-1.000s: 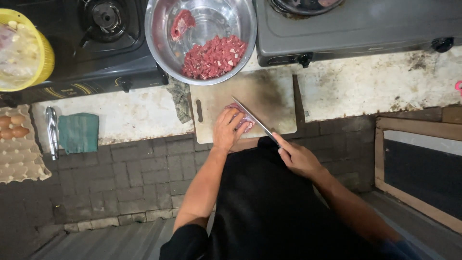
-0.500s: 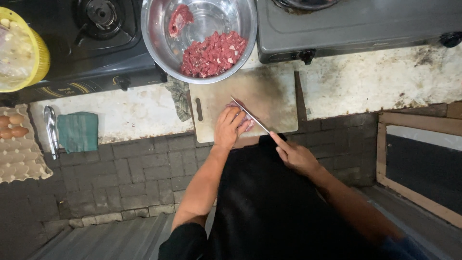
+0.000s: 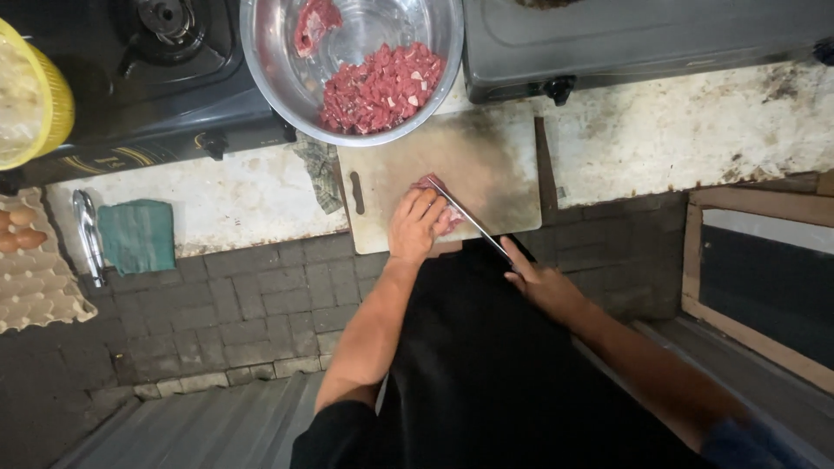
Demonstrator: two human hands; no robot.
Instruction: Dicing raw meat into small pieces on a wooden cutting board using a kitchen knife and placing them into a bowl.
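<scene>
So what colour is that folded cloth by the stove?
The folded cloth is teal green, clearest in the head view.

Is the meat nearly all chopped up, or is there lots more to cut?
A good pile of small red cubes already sits in the metal bowl. Right now the left hand presses a meat piece on the cutting board while the right hand slices it with the knife. One big uncut chunk waits in the bowl, so probably not much is left.
</scene>
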